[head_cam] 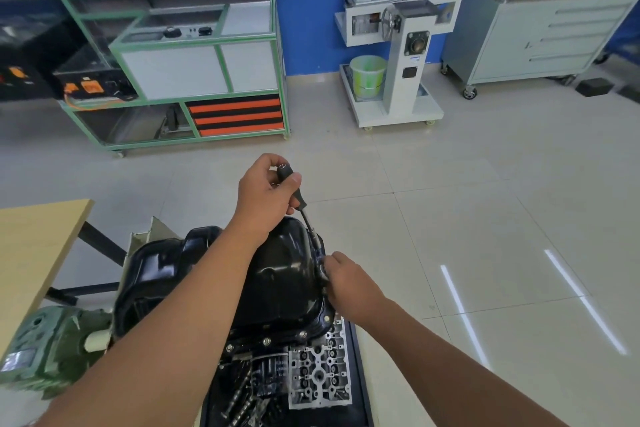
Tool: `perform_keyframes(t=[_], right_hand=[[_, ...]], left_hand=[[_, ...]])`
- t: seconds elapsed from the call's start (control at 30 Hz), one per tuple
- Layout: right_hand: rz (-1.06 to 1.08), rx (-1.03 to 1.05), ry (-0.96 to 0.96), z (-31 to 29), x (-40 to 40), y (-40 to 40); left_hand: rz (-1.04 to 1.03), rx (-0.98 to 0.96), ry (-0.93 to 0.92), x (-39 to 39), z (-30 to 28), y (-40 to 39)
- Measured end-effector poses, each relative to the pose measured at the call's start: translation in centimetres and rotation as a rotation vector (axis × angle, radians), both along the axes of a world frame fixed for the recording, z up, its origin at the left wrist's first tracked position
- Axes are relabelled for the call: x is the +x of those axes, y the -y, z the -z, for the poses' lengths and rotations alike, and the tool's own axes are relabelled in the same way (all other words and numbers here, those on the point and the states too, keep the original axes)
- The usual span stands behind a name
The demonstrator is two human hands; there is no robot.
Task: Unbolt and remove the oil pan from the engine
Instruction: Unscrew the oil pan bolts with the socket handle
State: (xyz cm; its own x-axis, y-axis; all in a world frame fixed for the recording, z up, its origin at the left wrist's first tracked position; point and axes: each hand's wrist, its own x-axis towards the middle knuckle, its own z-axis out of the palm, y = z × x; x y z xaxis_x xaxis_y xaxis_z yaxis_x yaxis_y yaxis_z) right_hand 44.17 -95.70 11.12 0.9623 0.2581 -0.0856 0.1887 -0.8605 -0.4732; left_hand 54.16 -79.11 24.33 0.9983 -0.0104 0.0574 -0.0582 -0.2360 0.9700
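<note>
The black oil pan (277,274) sits on top of the upturned engine, low in the middle of the view, with bolts along its near flange (301,334). My left hand (266,191) grips the black handle of a socket driver (294,187) above the pan's far right corner. The driver's shaft (310,225) slants down to that edge of the pan. My right hand (346,277) is at the pan's right flange, fingers curled at the shaft's lower end. The fingertips and whatever they hold are hidden.
A tray with a cylinder head (318,360) and loose parts lies below the engine. A wooden table (31,253) stands left, with a green gearbox (52,347) beneath. Across the tiled floor are a green-framed bench (194,80), a white stand (398,62) and a grey cabinet (540,35).
</note>
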Motion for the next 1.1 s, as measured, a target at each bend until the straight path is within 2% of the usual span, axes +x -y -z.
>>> perform_keyframes(t=[0.13,0.37,0.57,0.67,0.77,0.83,0.93,1.1], right_hand=[[-0.081,0.064,0.022,0.2,0.0,0.9],[-0.023,-0.043,0.046,0.3,0.0,0.2],[0.101,0.229,0.017,0.9,-0.2,0.5],[0.285,0.431,0.061,0.3,-0.2,0.3],[0.512,0.717,0.109,-2.3,0.4,0.2],[0.614,0.832,0.133,-4.8,1.2,0.5],[0.683,0.902,0.192,-9.3,2.5,0.5],[0.647,0.925,0.293,-16.8,4.0,-4.7]], left_hand=[[-0.013,0.007,0.002,-0.1,0.0,0.1],[-0.011,0.079,0.013,-0.1,-0.1,0.5],[-0.007,0.153,-0.003,-0.1,-0.1,0.9],[0.003,0.176,-0.005,-0.2,-0.1,0.9],[-0.003,0.142,-0.008,-0.3,-0.3,0.8],[-0.022,0.087,-0.006,-0.3,-0.6,0.8],[-0.041,0.002,0.029,-0.2,-1.8,0.6],[0.1,-0.034,0.157,-0.1,-6.2,-1.5]])
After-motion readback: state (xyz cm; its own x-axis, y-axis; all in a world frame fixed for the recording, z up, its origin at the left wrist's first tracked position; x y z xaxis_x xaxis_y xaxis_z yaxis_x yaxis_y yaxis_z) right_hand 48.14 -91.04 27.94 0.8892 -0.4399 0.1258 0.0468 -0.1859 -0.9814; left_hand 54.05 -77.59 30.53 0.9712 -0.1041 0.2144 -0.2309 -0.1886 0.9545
